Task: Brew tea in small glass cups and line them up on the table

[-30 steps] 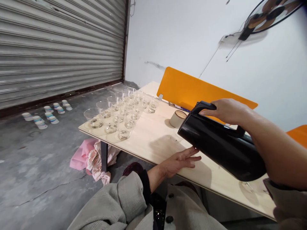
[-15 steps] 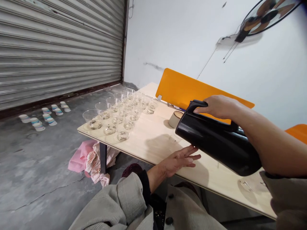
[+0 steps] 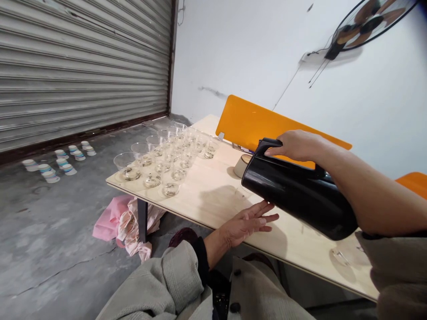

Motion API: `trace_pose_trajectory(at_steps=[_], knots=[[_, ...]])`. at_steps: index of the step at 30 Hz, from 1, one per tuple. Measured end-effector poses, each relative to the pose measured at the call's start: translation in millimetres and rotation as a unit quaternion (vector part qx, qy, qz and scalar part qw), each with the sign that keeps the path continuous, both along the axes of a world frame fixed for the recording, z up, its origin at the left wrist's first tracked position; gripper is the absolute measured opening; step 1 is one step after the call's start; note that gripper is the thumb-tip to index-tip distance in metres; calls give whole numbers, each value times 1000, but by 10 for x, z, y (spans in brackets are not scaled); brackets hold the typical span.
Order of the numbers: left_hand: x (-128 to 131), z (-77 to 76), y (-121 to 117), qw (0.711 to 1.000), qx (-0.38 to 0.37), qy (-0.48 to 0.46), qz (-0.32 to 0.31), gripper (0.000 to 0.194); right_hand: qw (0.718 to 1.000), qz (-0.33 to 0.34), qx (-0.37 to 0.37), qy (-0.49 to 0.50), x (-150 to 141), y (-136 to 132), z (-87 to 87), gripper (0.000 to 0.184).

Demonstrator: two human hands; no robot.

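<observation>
My right hand [image 3: 296, 145] is closed round the handle of a black jug [image 3: 300, 195], which lies tipped far over to the left above the pale wooden table [image 3: 213, 191]. Its mouth hangs over a clear glass [image 3: 245, 192] that is mostly hidden behind the jug. My left hand [image 3: 248, 222] rests flat on the table's near edge with fingers spread, just below the jug's mouth. Several clear glasses [image 3: 167, 155] with a little liquid stand grouped at the table's far left end.
A roll of tape [image 3: 243, 165] lies behind the jug. An orange divider panel [image 3: 253, 124] stands along the table's back. Another glass [image 3: 343, 255] sits at the right. Pink cloth [image 3: 123, 222] lies on the floor; several small cups [image 3: 56, 160] stand by the roller shutter.
The jug and my right hand have drifted slightly left and up in the picture. My left hand stays flat at the table edge.
</observation>
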State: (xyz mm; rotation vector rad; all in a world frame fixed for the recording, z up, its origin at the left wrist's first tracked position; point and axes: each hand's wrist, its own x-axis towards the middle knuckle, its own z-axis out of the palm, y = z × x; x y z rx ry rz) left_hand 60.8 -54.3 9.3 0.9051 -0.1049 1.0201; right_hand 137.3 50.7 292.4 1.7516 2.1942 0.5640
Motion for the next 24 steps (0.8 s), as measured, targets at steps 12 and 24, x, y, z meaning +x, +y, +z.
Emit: trace_pose_trajectory(at_steps=[12,24], knots=[[-22,6,-9,1000,-7,-17,-2,64,999,-18,-22,-28,-197,19,33,52],[-29,-16,-6,1000,2,-25,-11,62,999,-16,-26,-17,-203,58,-1,51]])
